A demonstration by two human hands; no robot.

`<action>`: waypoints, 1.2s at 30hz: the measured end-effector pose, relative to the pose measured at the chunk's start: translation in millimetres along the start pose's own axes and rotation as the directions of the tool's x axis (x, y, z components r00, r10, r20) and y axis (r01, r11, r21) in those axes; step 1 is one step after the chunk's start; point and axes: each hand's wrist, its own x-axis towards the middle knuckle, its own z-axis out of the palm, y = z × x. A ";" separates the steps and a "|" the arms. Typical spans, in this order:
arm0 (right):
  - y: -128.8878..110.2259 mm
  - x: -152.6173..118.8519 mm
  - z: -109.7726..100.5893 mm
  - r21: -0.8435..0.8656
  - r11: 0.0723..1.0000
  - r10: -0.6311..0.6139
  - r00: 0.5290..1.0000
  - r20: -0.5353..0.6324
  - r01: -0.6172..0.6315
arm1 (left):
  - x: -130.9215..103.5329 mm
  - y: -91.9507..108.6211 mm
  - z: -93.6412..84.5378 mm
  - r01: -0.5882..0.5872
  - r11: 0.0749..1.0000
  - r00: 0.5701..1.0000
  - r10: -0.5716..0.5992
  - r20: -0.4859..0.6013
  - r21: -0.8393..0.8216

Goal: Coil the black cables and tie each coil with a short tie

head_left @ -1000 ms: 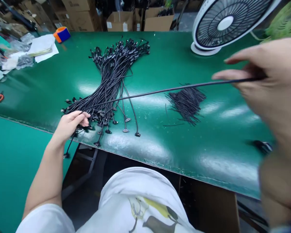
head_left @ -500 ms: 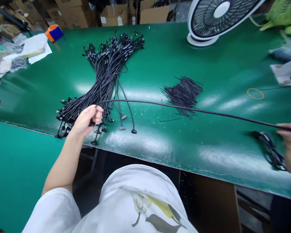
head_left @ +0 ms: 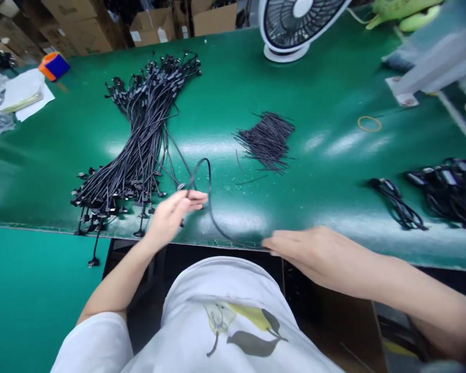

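Observation:
A black cable (head_left: 210, 199) arches up between my two hands and bends down toward the table's front edge. My left hand (head_left: 174, 211) is closed on one part of it, beside the large bundle of black cables (head_left: 140, 137) with connectors at both ends. At the front edge, my right hand (head_left: 305, 251), slightly blurred, pinches the cable farther along with its fingertips. What end of the cable lies inside either hand is hidden. Beyond the hands lies a pile of short black ties (head_left: 267, 141), with a few loose strands beside it.
A coiled black cable (head_left: 399, 203) and a heap of coiled cables (head_left: 450, 191) lie at the right. A yellow ring (head_left: 369, 124), a white fan (head_left: 285, 54), papers (head_left: 25, 93) and an orange-blue tape roll (head_left: 54, 66) are on the green table (head_left: 225, 93).
My right hand has come in from the far right toward the left hand. The cable, stretched straight before, now hangs in a slack loop. The whole view has shifted to the right.

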 end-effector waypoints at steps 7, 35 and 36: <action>17.0 48.6 -29.3 -0.124 0.970 0.143 0.900 -0.411 -0.211 | -5.2 0.0 28.6 0.263 0.936 0.907 -0.158 0.389 -0.232; 44.2 18.9 38.2 -0.476 0.878 -0.061 0.970 -0.237 -0.061 | 16.4 5.8 -33.3 0.073 0.468 0.947 -0.311 -0.086 -0.881; 39.4 21.0 40.8 -0.443 0.896 -0.070 0.974 -0.215 -0.033 | 15.9 4.9 -32.5 0.095 0.532 0.948 -0.307 -0.087 -0.842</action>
